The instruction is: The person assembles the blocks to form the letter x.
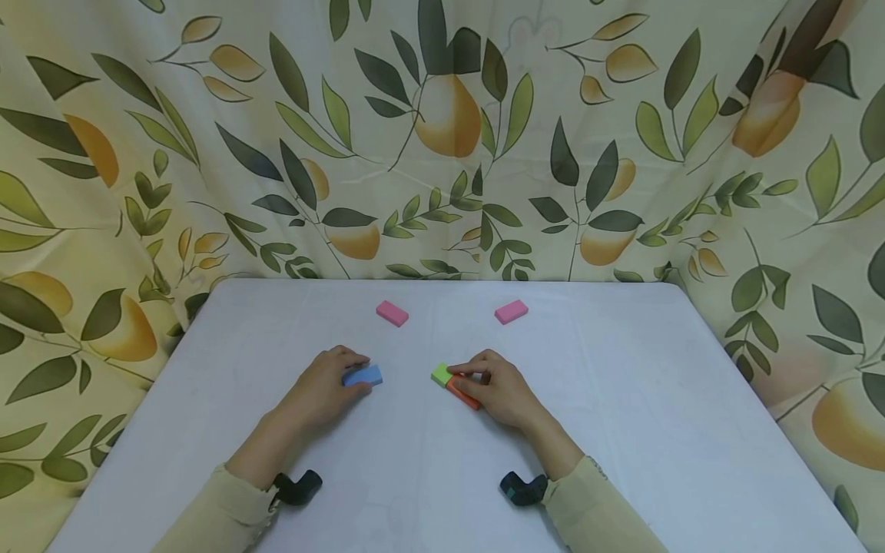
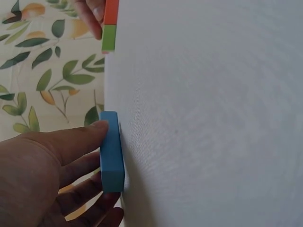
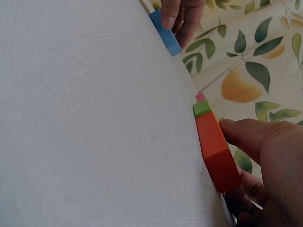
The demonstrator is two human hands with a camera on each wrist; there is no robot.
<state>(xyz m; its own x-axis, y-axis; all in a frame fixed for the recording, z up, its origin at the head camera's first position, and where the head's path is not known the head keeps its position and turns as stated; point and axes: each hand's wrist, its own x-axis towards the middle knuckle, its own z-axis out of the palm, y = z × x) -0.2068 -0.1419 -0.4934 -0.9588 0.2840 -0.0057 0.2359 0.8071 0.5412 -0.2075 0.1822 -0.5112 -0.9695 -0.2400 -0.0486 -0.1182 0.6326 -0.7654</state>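
Note:
My left hand (image 1: 330,386) pinches a blue block (image 1: 363,375) between thumb and fingers, the block lying flat on the white table. In the left wrist view, the thumb presses one long side of the blue block (image 2: 111,151). To the right, my right hand (image 1: 499,386) grips an orange-red block (image 1: 465,395). A green block (image 1: 440,374) meets the far-left end of the orange one; the right fingers hide part of both. In the right wrist view, the thumb lies along the side of the orange-red block (image 3: 217,151), and the green block (image 3: 201,109) sits beyond it.
Two pink blocks lie farther back on the white table (image 1: 608,346): a left one (image 1: 392,313) and a right one (image 1: 512,311). Behind the table hangs a curtain (image 1: 387,192) printed with fruit and leaves. A dark device is worn on each wrist.

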